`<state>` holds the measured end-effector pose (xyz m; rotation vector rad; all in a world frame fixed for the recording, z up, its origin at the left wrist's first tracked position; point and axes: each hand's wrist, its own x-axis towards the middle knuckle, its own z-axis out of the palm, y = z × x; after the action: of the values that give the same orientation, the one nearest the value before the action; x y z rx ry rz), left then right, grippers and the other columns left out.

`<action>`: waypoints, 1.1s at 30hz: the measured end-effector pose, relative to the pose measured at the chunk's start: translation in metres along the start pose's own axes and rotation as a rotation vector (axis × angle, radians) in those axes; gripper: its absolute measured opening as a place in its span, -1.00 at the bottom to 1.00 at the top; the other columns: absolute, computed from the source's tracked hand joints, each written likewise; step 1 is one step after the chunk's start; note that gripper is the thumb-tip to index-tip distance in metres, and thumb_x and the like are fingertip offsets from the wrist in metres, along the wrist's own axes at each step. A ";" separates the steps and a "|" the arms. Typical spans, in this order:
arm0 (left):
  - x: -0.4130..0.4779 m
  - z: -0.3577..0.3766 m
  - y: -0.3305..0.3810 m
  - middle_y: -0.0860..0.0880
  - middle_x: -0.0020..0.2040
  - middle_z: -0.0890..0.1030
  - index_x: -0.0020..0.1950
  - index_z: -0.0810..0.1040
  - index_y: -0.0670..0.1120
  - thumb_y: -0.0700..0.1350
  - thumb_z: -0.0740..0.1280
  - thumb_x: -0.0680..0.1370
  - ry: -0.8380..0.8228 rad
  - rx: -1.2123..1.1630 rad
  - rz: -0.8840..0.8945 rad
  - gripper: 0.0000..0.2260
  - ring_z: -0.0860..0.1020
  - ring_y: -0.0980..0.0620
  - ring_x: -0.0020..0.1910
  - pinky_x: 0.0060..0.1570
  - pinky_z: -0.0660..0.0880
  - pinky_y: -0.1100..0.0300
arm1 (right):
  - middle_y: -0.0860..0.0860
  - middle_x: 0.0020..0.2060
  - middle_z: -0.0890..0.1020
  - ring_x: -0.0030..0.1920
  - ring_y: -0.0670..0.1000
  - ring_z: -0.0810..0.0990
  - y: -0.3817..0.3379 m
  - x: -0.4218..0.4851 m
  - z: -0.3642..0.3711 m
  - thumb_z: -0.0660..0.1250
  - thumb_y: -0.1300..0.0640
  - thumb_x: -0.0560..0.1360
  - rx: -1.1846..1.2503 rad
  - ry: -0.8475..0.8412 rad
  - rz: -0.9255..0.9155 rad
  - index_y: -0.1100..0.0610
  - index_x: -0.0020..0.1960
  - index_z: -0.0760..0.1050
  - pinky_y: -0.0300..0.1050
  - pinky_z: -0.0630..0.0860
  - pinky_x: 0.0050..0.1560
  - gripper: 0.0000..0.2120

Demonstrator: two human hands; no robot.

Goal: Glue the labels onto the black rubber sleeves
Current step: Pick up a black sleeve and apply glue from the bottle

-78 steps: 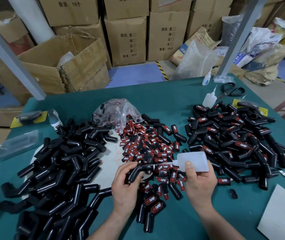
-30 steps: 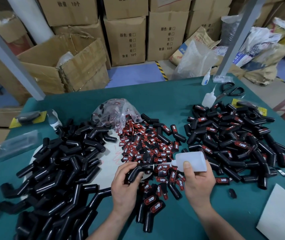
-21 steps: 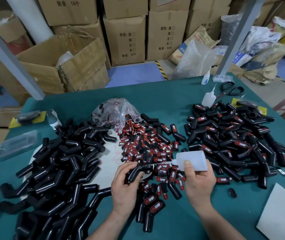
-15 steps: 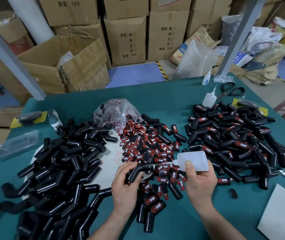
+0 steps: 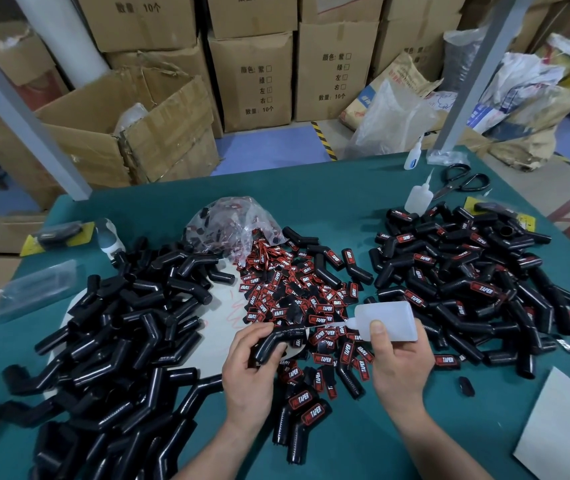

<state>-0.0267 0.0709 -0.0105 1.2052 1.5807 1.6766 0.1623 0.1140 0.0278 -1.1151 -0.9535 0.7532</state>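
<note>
My left hand [image 5: 249, 372] grips a bent black rubber sleeve [image 5: 278, 340] just above the green table. My right hand [image 5: 396, 367] holds a white glue bottle [image 5: 385, 322] lying sideways, its thin nozzle touching the sleeve's upper end. Red and black "TAPER" labels [image 5: 297, 296] lie heaped in the middle. A big pile of plain black sleeves [image 5: 121, 327] covers the left side. Sleeves with labels on them [image 5: 467, 285] are piled at the right.
A clear bag of labels [image 5: 231, 225] lies behind the label heap. Two more glue bottles [image 5: 418, 197] and black scissors [image 5: 463, 181] sit at the far right. White card [image 5: 564, 434] lies at the near right corner. Cardboard boxes [image 5: 252, 74] stand beyond the table.
Hardly anything differs; both hands stay in place with the nozzle held against the sleeve's end.
</note>
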 end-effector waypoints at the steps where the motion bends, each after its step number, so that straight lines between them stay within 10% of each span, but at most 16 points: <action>1: 0.000 0.000 0.000 0.21 0.15 0.66 0.12 0.64 0.35 -0.09 0.52 0.42 0.000 0.002 0.000 -0.61 0.60 0.16 0.23 0.27 0.43 0.41 | -0.27 -0.22 0.69 -0.22 -0.27 0.65 0.001 0.000 0.000 0.40 0.21 0.43 0.003 0.000 0.004 0.04 -0.03 0.51 -0.43 0.53 -0.23 -0.84; 33: -0.002 0.000 0.009 0.17 0.15 0.65 0.08 0.66 0.33 -0.10 0.54 0.40 -0.001 -0.044 -0.088 -0.63 0.60 0.08 0.23 0.32 0.54 -0.04 | -0.29 -0.23 0.67 -0.23 -0.28 0.63 0.002 -0.003 0.000 0.39 -0.03 0.40 0.008 -0.023 -0.033 0.02 -0.06 0.51 -0.45 0.50 -0.24 -0.82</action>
<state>-0.0240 0.0674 -0.0020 1.0981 1.5649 1.6456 0.1615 0.1121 0.0251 -1.0838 -0.9854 0.7437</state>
